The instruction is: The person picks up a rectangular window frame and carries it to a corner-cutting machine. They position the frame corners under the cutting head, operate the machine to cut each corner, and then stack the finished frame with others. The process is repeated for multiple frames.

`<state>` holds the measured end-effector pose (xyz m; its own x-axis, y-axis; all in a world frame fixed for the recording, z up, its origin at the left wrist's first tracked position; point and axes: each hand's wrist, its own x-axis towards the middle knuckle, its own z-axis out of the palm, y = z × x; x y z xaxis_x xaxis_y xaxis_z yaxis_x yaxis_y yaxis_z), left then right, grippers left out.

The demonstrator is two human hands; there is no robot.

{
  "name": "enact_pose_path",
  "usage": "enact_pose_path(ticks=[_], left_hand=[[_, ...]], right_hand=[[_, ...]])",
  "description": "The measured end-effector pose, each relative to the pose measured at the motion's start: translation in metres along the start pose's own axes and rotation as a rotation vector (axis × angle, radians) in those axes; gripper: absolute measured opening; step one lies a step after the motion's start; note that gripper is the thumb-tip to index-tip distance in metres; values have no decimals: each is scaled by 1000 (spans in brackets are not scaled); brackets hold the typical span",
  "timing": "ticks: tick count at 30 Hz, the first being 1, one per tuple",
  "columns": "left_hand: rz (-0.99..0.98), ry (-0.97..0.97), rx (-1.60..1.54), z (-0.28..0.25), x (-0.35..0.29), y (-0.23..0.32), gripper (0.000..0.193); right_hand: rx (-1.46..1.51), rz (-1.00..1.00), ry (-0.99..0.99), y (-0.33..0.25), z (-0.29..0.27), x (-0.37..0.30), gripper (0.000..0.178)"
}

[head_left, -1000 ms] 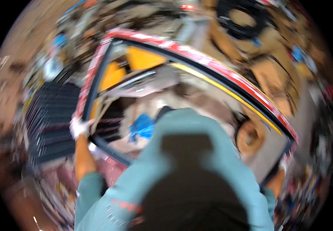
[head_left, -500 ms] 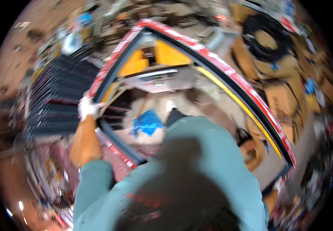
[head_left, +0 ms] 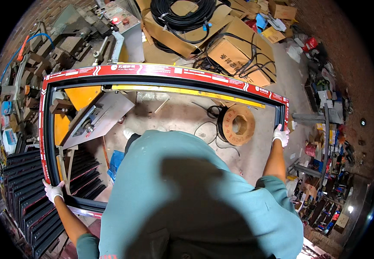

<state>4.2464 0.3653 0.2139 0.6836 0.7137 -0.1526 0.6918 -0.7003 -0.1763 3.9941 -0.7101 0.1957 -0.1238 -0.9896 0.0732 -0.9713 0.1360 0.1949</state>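
Frame (head_left: 161, 70) held, hands (head_left: 54, 191) spread at opposite sides.

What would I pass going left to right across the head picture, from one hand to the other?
Left hand on the red-and-black frame, blue plastic, cardboard reel, right hand on the same frame.

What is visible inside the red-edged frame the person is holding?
A cardboard reel, blue plastic, a yellow panel, dark bars and pale floor show through the red-edged frame. The teal shirt covers the lower middle; whatever lies beneath cannot be seen.
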Motion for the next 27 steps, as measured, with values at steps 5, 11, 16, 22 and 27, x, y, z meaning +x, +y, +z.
enact_pose_path(ticks=[5, 11, 16, 22, 27], left_hand=[[64, -50, -101, -35, -26, 23, 122], [24, -26, 51, -25, 4, -2, 129], [199, 106, -161, -10, 23, 6, 113], [730, 409, -392, -24, 52, 72, 108], [886, 235, -421, -59, 74, 142, 104]], right_hand=[[331, -436, 533, -38, 23, -26, 83], [851, -1345, 344, -215, -40, -272, 80], [945, -2019, -90, -305, -124, -454, 52], [850, -2422, -101, -406, -177, -623, 57], [509, -2075, -272, -474, -169, -728, 68]])
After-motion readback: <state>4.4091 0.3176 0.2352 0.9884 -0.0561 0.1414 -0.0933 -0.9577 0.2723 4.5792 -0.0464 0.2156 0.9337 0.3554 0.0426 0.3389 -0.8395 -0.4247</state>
